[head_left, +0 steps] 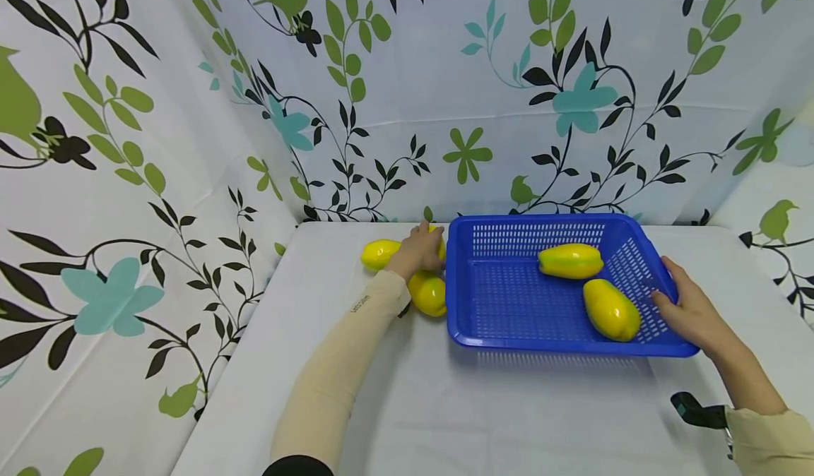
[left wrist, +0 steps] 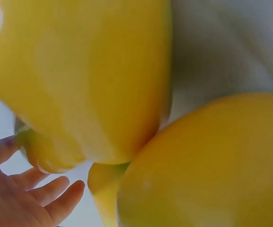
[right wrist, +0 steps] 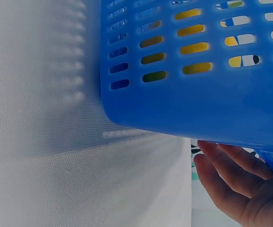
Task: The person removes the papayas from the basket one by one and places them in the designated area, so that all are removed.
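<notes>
My left hand reaches in among several glossy yellow fruits on the table, just left of a blue plastic basket. One fruit lies left of the hand, another in front of it by the wrist, and a third shows partly past the fingers. In the left wrist view the fingers are spread, a fingertip right at the greenish end of a small-looking fruit. My right hand grips the basket's right rim, thumb inside; the right wrist view shows its other fingers outside, under the rim.
Inside the basket, two yellow fruits lie toward the right: one at the back, one nearer the front. A white cloth covers the table. Patterned curtains hang behind the table and on both sides.
</notes>
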The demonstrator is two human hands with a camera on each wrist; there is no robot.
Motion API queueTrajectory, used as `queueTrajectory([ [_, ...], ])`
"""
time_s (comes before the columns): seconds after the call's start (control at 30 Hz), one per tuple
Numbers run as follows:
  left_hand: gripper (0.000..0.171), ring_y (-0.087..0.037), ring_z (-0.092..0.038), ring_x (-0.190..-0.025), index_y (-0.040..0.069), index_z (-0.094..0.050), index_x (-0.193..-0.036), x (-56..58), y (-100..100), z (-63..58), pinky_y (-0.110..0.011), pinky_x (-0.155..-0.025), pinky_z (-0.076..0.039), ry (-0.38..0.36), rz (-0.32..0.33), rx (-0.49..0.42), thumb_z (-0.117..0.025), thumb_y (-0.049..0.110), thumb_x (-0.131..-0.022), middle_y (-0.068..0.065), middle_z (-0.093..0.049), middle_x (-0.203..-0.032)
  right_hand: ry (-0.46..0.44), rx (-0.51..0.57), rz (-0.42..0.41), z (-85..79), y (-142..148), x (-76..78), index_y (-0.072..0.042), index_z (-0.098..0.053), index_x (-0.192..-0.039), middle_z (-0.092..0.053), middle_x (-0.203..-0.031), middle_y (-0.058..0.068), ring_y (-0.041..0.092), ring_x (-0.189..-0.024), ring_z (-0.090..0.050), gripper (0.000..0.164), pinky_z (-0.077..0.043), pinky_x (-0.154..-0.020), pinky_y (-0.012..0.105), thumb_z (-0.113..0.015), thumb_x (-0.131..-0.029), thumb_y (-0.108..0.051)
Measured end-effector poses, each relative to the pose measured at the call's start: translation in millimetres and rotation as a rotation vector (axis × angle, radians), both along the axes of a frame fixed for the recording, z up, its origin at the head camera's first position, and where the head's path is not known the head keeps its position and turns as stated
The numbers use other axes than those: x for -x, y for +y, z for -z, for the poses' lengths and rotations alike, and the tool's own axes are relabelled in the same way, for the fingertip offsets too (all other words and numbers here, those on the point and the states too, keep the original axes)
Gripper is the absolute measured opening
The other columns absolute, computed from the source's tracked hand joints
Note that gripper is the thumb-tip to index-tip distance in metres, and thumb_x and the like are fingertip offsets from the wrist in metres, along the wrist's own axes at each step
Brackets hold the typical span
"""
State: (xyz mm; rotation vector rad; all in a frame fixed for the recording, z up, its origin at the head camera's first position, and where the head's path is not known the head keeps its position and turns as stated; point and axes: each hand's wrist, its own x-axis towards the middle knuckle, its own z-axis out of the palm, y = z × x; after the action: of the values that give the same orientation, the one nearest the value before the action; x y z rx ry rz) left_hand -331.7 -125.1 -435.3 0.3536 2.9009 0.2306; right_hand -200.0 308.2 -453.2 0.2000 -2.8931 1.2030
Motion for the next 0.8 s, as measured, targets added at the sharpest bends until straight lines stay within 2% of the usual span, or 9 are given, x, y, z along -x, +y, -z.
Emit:
queueTrajectory([
  [0.17, 0.08, -0.039, -0.033, -0.139, 0.014, -0.032, -0.154, 1.2, -3, -4.7, -0.055, -0.107, -0.037, 0.035, -0.011, 0.019, -0.07, 0.04, -0.088, -0.021, -0.029, -0.155, 0.0, -0.003, 0.0, 0.1, 1, 0.4, 0.012, 0.003, -0.151, -0.013, -0.144, 0.05, 0.072, -0.124, -0.022, 0.069, -0.023, -0.092, 0.08, -0.041, -0.101, -0.008],
  [0.33, 0.076, -0.039, -0.037, -0.134, 0.011, -0.032, -0.154, -1.0, -3, -11.4, -0.054, -0.106, -0.039, 0.089, -0.081, 0.033, -0.065, 0.039, -0.091, -0.022, -0.033, -0.151, -0.005, -0.001, -0.003, 1.6, 3, 0.4, 0.011, 0.003, -0.151, -0.012, -0.144, 0.05, 0.072, -0.124, -0.021, 0.07, -0.022, -0.093, 0.08, -0.041, -0.101, -0.008],
  [0.53, 0.07, -0.041, -0.032, -0.137, 0.01, -0.028, -0.155, -3.0, -1, -25.3, -0.057, -0.107, -0.035, 0.178, -0.143, -0.014, -0.053, 0.041, -0.097, -0.026, -0.019, -0.157, -0.007, -0.008, 0.002, 0.5, 3, -0.3, 0.011, 0.003, -0.151, -0.012, -0.144, 0.049, 0.071, -0.124, -0.021, 0.07, -0.022, -0.093, 0.08, -0.041, -0.1, -0.008],
  [0.67, 0.069, -0.042, -0.025, -0.142, 0.011, -0.026, -0.156, -4.3, 6, -38.2, -0.058, -0.111, -0.029, 0.231, -0.145, -0.071, -0.046, 0.044, -0.1, -0.025, -0.014, -0.16, -0.003, 0.001, -0.001, 0.1, 2, -0.3, 0.011, 0.003, -0.151, -0.012, -0.144, 0.049, 0.071, -0.124, -0.021, 0.07, -0.022, -0.093, 0.079, -0.041, -0.101, -0.008],
  [0.8, 0.07, -0.041, -0.021, -0.144, 0.012, -0.023, -0.157, -7.3, 16, -49.7, -0.057, -0.113, -0.024, 0.245, -0.125, -0.094, -0.043, 0.047, -0.101, -0.022, -0.014, -0.161, 0.001, 0.009, -0.006, 1.0, 1, -0.1, 0.012, 0.003, -0.151, -0.011, -0.145, 0.049, 0.071, -0.125, -0.02, 0.069, -0.021, -0.094, 0.079, -0.04, -0.101, -0.008],
])
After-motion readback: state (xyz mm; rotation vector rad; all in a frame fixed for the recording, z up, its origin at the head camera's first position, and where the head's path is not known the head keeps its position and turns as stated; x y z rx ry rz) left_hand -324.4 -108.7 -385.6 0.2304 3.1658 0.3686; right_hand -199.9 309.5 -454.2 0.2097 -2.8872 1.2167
